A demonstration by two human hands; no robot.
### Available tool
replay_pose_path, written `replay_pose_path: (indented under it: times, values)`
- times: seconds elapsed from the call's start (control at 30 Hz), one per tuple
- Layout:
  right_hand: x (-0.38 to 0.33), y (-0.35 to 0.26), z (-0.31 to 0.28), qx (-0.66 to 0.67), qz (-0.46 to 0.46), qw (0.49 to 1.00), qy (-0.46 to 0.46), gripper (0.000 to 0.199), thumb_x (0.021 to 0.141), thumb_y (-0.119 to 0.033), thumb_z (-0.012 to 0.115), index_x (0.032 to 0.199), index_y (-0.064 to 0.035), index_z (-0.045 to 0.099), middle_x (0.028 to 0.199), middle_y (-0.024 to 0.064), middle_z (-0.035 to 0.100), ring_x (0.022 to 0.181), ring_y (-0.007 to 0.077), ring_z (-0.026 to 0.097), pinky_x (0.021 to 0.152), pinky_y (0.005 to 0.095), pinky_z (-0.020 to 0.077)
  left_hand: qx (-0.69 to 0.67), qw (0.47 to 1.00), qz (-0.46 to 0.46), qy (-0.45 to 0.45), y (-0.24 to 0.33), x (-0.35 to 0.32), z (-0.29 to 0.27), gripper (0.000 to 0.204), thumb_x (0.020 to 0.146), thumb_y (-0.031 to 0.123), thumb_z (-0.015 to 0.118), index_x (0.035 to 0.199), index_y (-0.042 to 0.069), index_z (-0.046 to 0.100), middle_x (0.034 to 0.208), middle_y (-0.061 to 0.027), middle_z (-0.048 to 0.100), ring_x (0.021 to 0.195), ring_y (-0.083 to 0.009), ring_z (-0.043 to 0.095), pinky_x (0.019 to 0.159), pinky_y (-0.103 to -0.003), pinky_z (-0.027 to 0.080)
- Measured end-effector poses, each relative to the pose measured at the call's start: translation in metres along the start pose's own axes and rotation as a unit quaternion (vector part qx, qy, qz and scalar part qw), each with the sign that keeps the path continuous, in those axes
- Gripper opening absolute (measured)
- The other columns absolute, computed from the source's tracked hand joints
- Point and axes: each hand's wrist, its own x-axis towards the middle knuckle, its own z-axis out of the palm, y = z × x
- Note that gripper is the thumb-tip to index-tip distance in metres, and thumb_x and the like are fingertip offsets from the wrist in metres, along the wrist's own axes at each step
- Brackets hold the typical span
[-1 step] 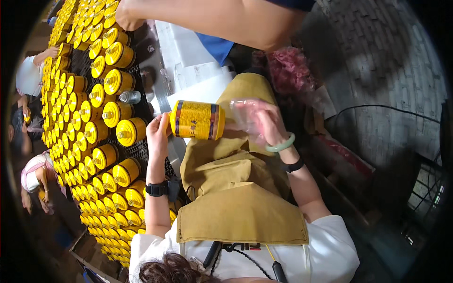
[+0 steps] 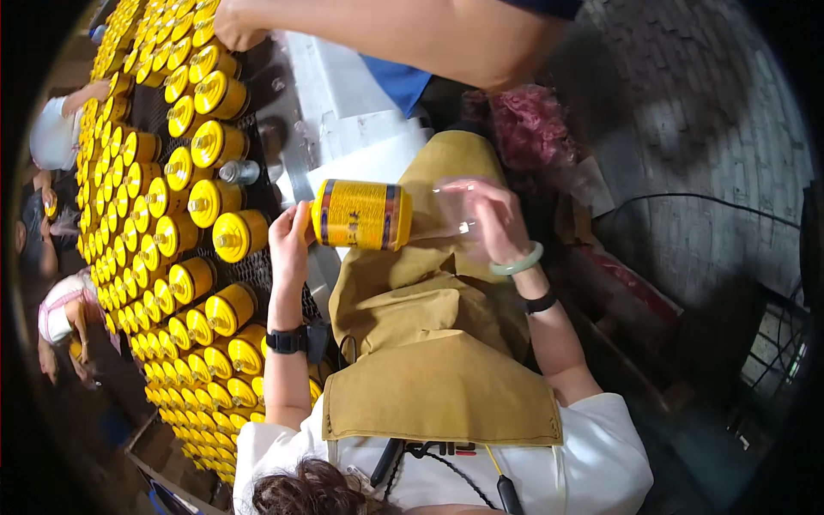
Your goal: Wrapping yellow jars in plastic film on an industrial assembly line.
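My left hand (image 2: 290,245) grips a yellow canister (image 2: 360,215) by its left end. The canister lies on its side over my lap, with a dark-edged printed label and a rounded yellow end facing right. My right hand (image 2: 498,225), wearing a pale green bangle, has its fingers closed on a clear plastic piece (image 2: 442,210). This see-through plastic reaches toward the canister's right end; its exact shape, and whether it touches the canister, I cannot make out.
Many yellow canisters (image 2: 240,236) stand in rows on a dark mesh surface at left, a small clear jar (image 2: 239,172) among them. Another person's arm (image 2: 386,39) crosses the top. White sheets (image 2: 369,163) lie beyond my apron; pink crumpled material (image 2: 532,129) sits at upper right. More people work at far left.
My right hand and the clear plastic have shifted slightly right, away from the canister. The canister and my left hand have moved a little right too.
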Motion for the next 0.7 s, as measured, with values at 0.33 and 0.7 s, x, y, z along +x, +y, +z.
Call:
replay_pose_path:
  times: [0.33, 0.7]
  values:
    - [-0.012, 0.03, -0.009, -0.387, 0.008, 0.92, 0.065, 0.013, 0.084, -0.006, 0.073, 0.093, -0.0003, 0.065, 0.096, 0.0126, 0.067, 0.087, 0.029, 0.067, 0.074, 0.0356, 0.0526, -0.064, 0.995, -0.075, 0.023, -0.009, 0.003, 0.01, 0.036, 0.103, 0.032, 0.055, 0.106, -0.003, 0.064, 0.095, -0.0081, 0.071, 0.079, -0.0146, 0.07, 0.073, -0.029, 0.057]
    - [-0.011, 0.032, -0.033, -0.461, -0.064, 0.884, 0.035, 0.021, 0.076, 0.009, 0.055, 0.085, -0.0018, 0.07, 0.093, 0.0149, 0.062, 0.091, 0.0329, 0.063, 0.08, 0.041, 0.0505, -0.123, 0.983, -0.076, 0.11, -0.017, -0.024, -0.022, 0.036, 0.103, 0.035, 0.056, 0.103, 0.001, 0.064, 0.099, -0.0085, 0.072, 0.087, -0.0152, 0.07, 0.081, -0.03, 0.056]
